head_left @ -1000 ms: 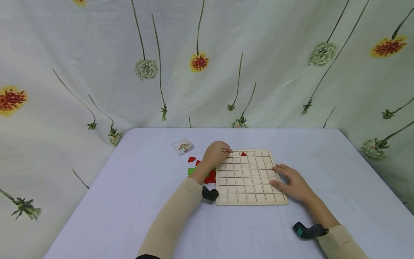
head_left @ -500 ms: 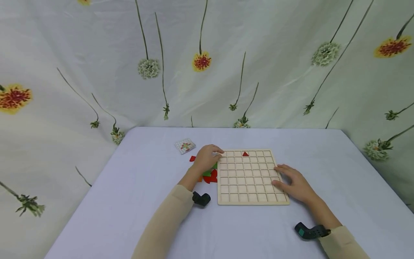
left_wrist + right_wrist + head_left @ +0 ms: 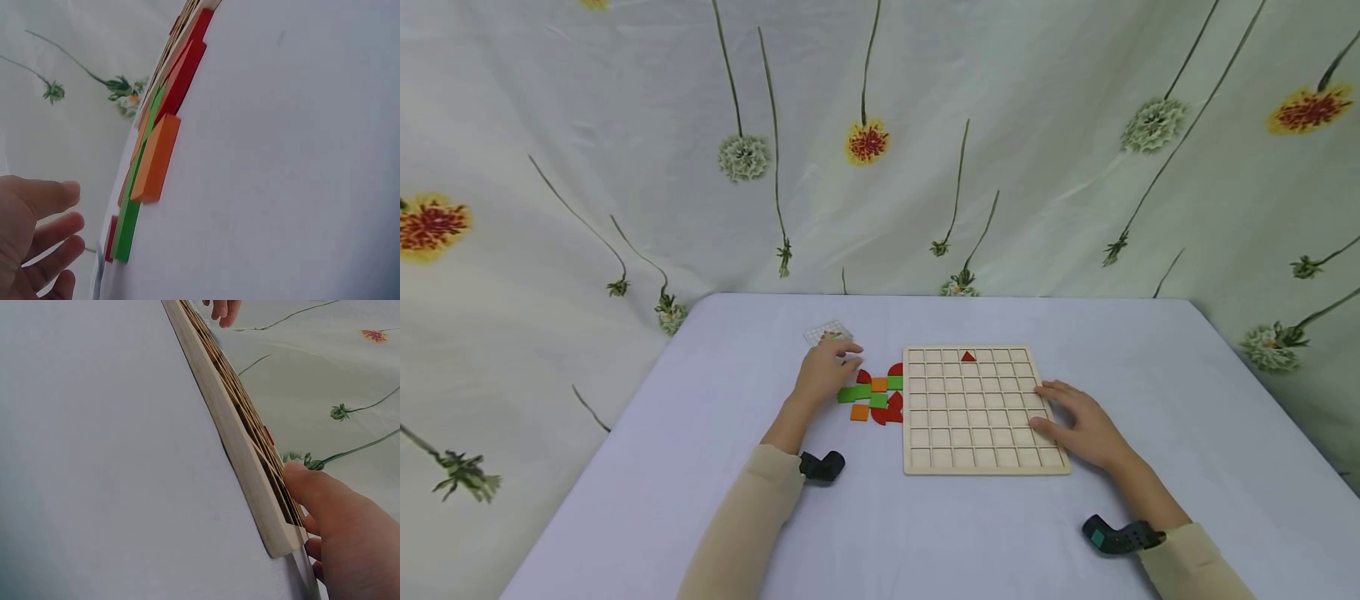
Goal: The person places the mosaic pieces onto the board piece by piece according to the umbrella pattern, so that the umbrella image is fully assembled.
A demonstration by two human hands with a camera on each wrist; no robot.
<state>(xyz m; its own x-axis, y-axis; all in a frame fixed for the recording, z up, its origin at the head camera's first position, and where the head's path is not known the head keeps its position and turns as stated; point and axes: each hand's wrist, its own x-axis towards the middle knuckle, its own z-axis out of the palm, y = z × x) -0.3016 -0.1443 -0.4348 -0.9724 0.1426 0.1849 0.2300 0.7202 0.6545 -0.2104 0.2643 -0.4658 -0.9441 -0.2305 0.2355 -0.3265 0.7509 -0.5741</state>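
Note:
A pale wooden grid board (image 3: 966,417) lies flat on the table, with one red triangle piece (image 3: 968,357) in its top row. My right hand (image 3: 1078,425) rests on the board's right edge, thumb and fingertips touching it. To the left of the board, my left hand (image 3: 823,375) hovers with its fingers apart and loosely bent; nothing shows between them in the left wrist view. Just past its fingertips lies a small pattern card (image 3: 822,333), partly covered by the hand. Beside it are green pieces (image 3: 877,401), orange squares (image 3: 859,412) and red pieces (image 3: 895,408).
The loose pieces lie close against the board's left edge, some touching one another. A white cloth covers the table (image 3: 970,533). Behind it hangs a flower-printed curtain (image 3: 1045,167). Black bands with cameras (image 3: 1120,535) sit on both wrists.
My left hand has moved left from the board's top left corner, past the loose pieces to the card, uncovering most of the pieces. My right hand stays on the board's edge.

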